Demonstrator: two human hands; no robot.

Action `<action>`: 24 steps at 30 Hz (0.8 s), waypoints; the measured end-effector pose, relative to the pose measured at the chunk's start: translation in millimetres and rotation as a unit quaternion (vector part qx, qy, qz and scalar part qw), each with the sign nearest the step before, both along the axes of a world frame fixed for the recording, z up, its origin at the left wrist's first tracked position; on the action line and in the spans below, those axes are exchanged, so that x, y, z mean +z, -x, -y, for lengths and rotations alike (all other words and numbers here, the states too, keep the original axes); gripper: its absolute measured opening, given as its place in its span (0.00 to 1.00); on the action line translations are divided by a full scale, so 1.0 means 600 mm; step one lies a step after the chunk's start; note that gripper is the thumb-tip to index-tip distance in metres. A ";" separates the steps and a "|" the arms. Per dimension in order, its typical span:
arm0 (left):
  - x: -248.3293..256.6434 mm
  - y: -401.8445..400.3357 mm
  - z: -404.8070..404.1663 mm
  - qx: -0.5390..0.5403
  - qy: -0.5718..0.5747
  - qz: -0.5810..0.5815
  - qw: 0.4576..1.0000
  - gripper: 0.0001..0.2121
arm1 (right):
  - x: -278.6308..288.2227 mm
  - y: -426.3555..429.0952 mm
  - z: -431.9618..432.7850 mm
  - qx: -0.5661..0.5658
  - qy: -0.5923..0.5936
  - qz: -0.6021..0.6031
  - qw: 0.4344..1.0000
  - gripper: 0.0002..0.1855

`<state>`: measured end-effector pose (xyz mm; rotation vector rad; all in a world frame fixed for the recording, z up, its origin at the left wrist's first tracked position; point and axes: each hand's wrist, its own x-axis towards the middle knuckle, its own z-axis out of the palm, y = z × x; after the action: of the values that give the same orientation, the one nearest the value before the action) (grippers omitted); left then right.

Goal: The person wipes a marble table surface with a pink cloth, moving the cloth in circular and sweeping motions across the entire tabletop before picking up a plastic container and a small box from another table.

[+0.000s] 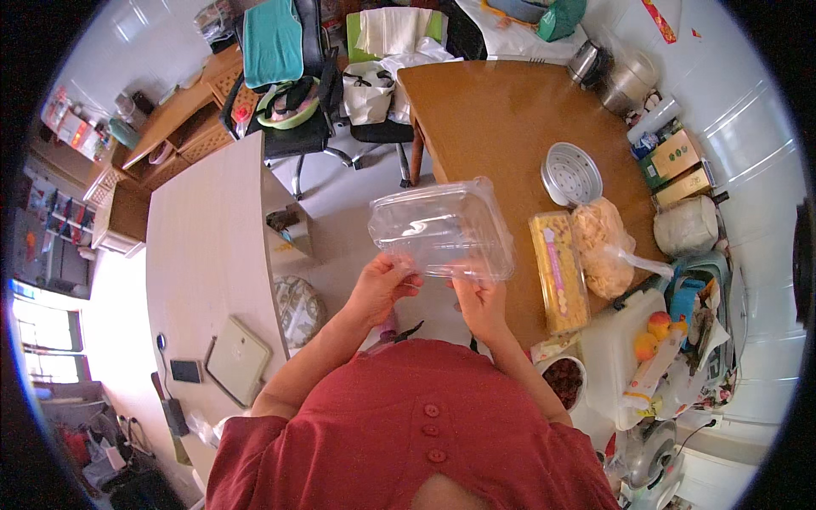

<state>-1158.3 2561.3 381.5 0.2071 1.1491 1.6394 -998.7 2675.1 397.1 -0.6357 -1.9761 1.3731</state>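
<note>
Both hands hold up a clear plastic clamshell container [440, 223] in front of the body, between the two tables. My left hand [386, 284] pinches its lower left edge between thumb and fingers. At the lower right edge, my right hand [478, 299] grips it, partly seen through the plastic. Nothing can be made out inside the container. To its right on the brown wooden table lie a clear-lidded pack of yellow food [560, 274] and a tied plastic bag of pale orange pieces [602, 245]. A perforated metal steamer tray [572, 174] stands behind them.
The brown wooden table [497, 108] curves away to the right; a pale table [210, 223] stands at the left with a phone [185, 371] and a flat kitchen scale [239, 362]. Office chairs [293, 137] stand beyond. A white tub of dark red food [564, 382] sits near my right arm.
</note>
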 end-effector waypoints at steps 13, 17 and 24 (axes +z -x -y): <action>-0.003 0.165 -0.095 -0.080 -0.049 -0.050 0.994 0.05 | 0.007 0.134 -0.062 -0.007 -0.053 -0.005 0.999 0.10; -0.021 0.166 -0.121 -0.055 -0.098 -0.030 0.993 0.06 | 0.067 0.148 -0.083 -0.011 -0.194 0.044 0.980 0.10; -0.005 0.156 -0.161 -0.057 -0.065 -0.041 0.995 0.05 | 0.036 0.133 -0.126 -0.005 -0.123 0.031 0.992 0.11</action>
<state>-1252.1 2657.6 378.7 0.4191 1.0722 1.6184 -1078.5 2750.5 419.0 -0.5768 -2.1450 1.0915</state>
